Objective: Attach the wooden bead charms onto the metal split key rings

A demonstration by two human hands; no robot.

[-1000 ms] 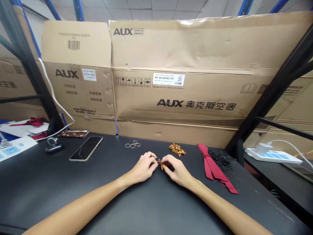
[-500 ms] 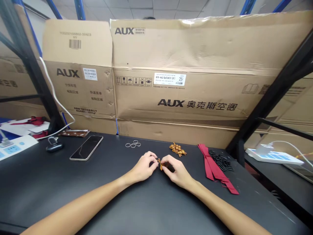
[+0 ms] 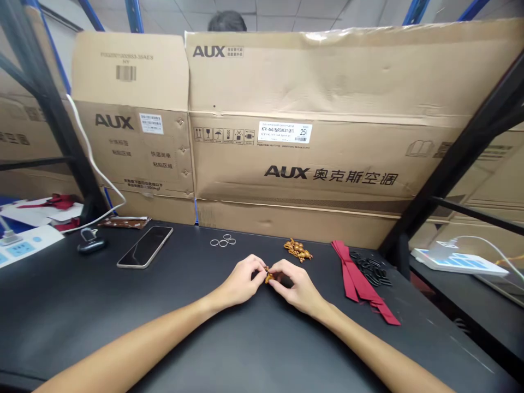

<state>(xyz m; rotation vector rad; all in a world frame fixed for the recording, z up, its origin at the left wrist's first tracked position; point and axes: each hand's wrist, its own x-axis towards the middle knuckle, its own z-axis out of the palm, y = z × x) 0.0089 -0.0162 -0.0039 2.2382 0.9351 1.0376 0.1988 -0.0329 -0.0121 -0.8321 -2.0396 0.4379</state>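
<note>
Fingers (image 3: pixel 259 267) hide most of the small orange-brown piece (image 3: pixel 268 279)

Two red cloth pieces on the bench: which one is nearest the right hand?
The long red ribbon, right of the right hand, lying flat beside the black clips. The other red cloth sits far left, on white paper.

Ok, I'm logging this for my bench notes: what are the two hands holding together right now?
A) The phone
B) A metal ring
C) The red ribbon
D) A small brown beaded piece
D. The left hand and the right hand meet over a small brown beaded piece, held at their fingertips, while the metal rings lie apart farther up the bench.
</note>
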